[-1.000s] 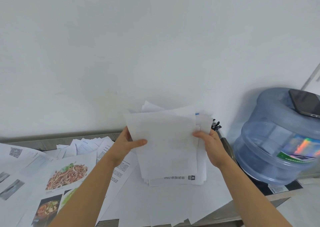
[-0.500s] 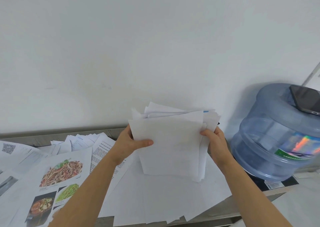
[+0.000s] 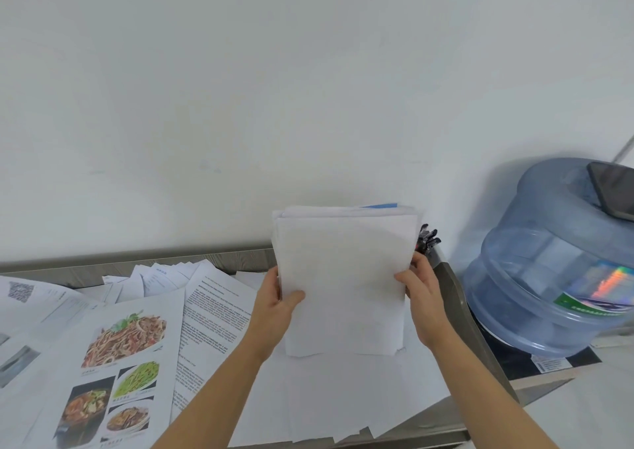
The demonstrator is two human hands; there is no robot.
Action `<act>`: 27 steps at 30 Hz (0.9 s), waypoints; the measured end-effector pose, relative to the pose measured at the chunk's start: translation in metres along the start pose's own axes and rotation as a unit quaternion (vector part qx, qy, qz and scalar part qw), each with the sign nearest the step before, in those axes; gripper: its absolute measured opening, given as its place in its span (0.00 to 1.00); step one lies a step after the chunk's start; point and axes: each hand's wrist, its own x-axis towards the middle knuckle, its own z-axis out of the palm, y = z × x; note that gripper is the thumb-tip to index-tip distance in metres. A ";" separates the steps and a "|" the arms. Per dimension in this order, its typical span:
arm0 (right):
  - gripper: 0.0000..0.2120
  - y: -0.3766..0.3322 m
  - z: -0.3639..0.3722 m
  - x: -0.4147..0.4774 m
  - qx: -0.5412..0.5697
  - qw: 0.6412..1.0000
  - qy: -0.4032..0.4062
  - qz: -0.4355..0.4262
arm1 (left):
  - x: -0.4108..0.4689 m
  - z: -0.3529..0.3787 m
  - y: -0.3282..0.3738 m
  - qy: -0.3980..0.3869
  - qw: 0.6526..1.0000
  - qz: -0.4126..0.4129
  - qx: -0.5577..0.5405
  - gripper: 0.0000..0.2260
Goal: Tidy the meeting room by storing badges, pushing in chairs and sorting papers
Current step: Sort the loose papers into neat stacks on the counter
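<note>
A stack of white papers stands upright on its lower edge on loose white sheets covering the table. My left hand grips the stack's left side, thumb across the front. My right hand grips its right side. The sheets' top edges line up closely, with a blue strip showing at the top right. More papers lie spread to the left, among them a sheet with food photos and a text page.
A large blue water jug lies at the right with a dark phone on top. Black binder clips sit behind the stack by the table's right edge. A white wall is close behind.
The stack went from fanned and tilted to upright with its edges squared. Both hands shifted slightly right and lower on its sides.
</note>
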 end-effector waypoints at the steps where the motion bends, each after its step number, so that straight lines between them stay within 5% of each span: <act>1: 0.16 0.005 0.002 -0.001 -0.006 1.000 0.005 0.003 | -0.002 0.003 -0.002 0.004 1.000 0.004 0.005 0.18; 6: 0.14 -0.006 0.026 -0.005 -0.006 0.995 0.040 -0.095 | -0.010 0.023 0.015 0.100 0.990 0.098 -0.014 0.10; 11: 0.11 -0.019 0.032 0.001 0.012 0.987 0.042 -0.155 | -0.014 0.019 0.030 0.140 0.973 0.183 -0.025 0.18; 22: 0.18 0.026 0.024 -0.005 -0.042 0.999 -0.008 -0.034 | -0.017 0.025 0.003 0.147 0.983 0.111 -0.012 0.20; 27: 0.08 0.012 0.029 0.001 -0.042 0.995 0.020 -0.085 | -0.010 0.022 0.017 0.172 0.973 0.149 -0.024 0.21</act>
